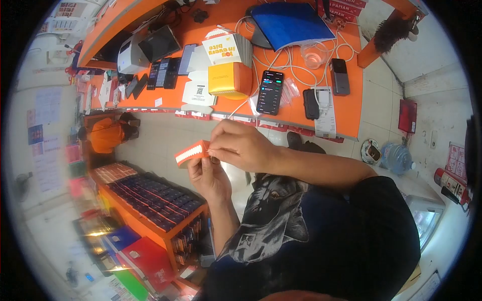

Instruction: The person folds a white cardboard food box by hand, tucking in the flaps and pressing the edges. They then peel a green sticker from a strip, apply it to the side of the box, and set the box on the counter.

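Observation:
A small orange-red box [191, 154] with a white jagged pattern is held in front of my body. My left hand [211, 181] grips it from below, thumb and fingers closed on its lower edge. Over its right end, my right hand [242, 146] has its fingers pinched together, touching or very near the box's corner. What those fingertips hold, if anything, is too small to make out. Beyond the hands, on the orange desk [228, 108], stand a yellow and orange box [228, 80] and a stack of printed white cards [221, 50].
On the desk lie a lit phone [270, 93], other phones [168, 72], white cables, a plastic cup [315, 55], a power bank [340, 77] and a blue folder [292, 25]. A shelf of dark packets [153, 195] stands at lower left. A person in orange [105, 135] is at far left.

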The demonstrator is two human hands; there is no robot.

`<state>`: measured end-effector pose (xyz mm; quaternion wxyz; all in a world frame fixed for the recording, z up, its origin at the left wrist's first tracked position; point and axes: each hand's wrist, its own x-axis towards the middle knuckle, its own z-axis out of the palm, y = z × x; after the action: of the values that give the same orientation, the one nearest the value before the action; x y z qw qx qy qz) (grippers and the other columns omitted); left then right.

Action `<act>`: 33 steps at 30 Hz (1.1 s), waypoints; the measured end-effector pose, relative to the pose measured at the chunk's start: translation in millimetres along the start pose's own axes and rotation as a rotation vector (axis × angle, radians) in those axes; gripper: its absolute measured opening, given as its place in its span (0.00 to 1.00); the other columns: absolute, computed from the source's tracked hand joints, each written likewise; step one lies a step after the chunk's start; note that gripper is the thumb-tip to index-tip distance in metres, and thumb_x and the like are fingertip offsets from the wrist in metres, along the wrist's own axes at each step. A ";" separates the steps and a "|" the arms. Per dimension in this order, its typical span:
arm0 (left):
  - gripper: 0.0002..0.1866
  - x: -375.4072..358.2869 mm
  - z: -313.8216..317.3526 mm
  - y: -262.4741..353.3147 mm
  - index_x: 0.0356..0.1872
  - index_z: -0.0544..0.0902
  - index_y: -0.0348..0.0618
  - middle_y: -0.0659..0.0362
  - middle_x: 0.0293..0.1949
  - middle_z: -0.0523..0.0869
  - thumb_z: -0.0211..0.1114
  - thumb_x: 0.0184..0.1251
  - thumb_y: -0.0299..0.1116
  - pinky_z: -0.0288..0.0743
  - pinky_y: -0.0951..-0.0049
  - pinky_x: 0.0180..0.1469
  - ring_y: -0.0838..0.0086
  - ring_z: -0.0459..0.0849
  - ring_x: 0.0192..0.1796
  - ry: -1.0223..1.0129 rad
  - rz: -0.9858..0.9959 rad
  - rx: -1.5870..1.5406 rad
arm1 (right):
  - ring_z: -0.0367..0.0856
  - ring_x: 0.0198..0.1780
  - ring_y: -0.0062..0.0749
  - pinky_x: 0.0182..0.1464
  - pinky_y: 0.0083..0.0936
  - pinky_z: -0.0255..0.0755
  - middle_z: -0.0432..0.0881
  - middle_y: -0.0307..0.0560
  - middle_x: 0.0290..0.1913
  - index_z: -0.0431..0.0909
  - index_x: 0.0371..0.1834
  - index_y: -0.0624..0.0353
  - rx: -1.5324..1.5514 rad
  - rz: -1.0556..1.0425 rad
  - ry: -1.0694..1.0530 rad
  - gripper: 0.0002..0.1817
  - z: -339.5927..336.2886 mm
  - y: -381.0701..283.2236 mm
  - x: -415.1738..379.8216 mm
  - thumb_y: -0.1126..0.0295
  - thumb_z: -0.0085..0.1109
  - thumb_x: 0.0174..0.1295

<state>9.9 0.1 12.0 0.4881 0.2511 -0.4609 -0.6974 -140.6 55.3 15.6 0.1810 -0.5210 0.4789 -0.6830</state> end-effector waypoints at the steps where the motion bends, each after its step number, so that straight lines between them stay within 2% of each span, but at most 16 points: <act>1: 0.10 1.9 -4.9 1.3 0.53 0.81 0.39 0.52 0.55 0.87 0.65 0.74 0.22 0.79 0.66 0.62 0.69 0.85 0.56 -0.037 0.002 0.013 | 0.81 0.41 0.37 0.42 0.31 0.75 0.79 0.44 0.42 0.83 0.37 0.62 -0.050 -0.043 0.004 0.05 -0.2 -0.2 0.0 0.74 0.69 0.62; 3: 0.09 2.0 -6.8 1.3 0.53 0.81 0.40 0.53 0.55 0.87 0.64 0.75 0.22 0.79 0.66 0.62 0.69 0.85 0.56 -0.074 0.003 0.025 | 0.81 0.41 0.37 0.43 0.32 0.76 0.80 0.43 0.41 0.83 0.37 0.61 -0.101 -0.085 0.009 0.05 0.1 -0.7 -1.5 0.74 0.69 0.62; 9: 0.09 0.4 -2.2 1.0 0.52 0.81 0.40 0.53 0.53 0.87 0.64 0.74 0.20 0.80 0.67 0.60 0.68 0.86 0.54 0.010 -0.008 0.038 | 0.82 0.43 0.37 0.44 0.31 0.76 0.81 0.43 0.43 0.84 0.37 0.60 -0.265 -0.166 -0.031 0.04 -0.3 0.9 -5.0 0.74 0.69 0.62; 11: 0.10 1.6 -1.3 3.7 0.53 0.80 0.38 0.52 0.52 0.87 0.64 0.73 0.19 0.81 0.67 0.60 0.67 0.86 0.53 0.039 -0.029 0.054 | 0.82 0.45 0.35 0.46 0.30 0.76 0.81 0.44 0.44 0.84 0.39 0.61 0.091 0.102 -0.075 0.04 1.1 3.5 -7.6 0.76 0.67 0.63; 15: 0.11 0.2 -4.8 4.0 0.54 0.80 0.38 0.52 0.53 0.86 0.64 0.74 0.20 0.80 0.65 0.60 0.67 0.86 0.55 0.019 -0.037 0.033 | 0.82 0.46 0.34 0.47 0.29 0.77 0.82 0.45 0.47 0.82 0.41 0.63 0.189 0.197 -0.067 0.05 2.0 3.9 -13.2 0.78 0.66 0.64; 21: 0.12 -5.8 -2.1 3.9 0.55 0.79 0.38 0.52 0.55 0.85 0.62 0.75 0.20 0.79 0.65 0.60 0.67 0.84 0.57 0.048 -0.055 -0.032 | 0.83 0.47 0.36 0.46 0.30 0.78 0.82 0.46 0.49 0.81 0.41 0.63 0.051 0.052 -0.026 0.06 5.5 -0.4 -11.5 0.79 0.65 0.63; 26: 0.11 -7.4 4.9 13.4 0.55 0.79 0.40 0.52 0.55 0.85 0.62 0.75 0.20 0.80 0.67 0.59 0.68 0.85 0.56 0.013 0.076 0.037 | 0.84 0.47 0.40 0.46 0.32 0.80 0.81 0.47 0.49 0.82 0.42 0.62 -0.044 -0.120 0.014 0.07 8.4 -9.3 -5.1 0.79 0.66 0.61; 33: 0.10 -3.9 5.5 16.2 0.53 0.79 0.39 0.51 0.55 0.86 0.62 0.75 0.20 0.80 0.68 0.57 0.68 0.85 0.54 0.012 0.077 0.061 | 0.85 0.45 0.41 0.44 0.31 0.80 0.81 0.47 0.49 0.82 0.42 0.61 -0.011 -0.093 0.016 0.07 6.6 -10.4 -5.2 0.79 0.67 0.61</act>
<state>14.2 4.2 28.5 0.5094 0.2523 -0.4883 -0.6622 -130.1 61.1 21.6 0.1421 -0.5382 0.4592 -0.6923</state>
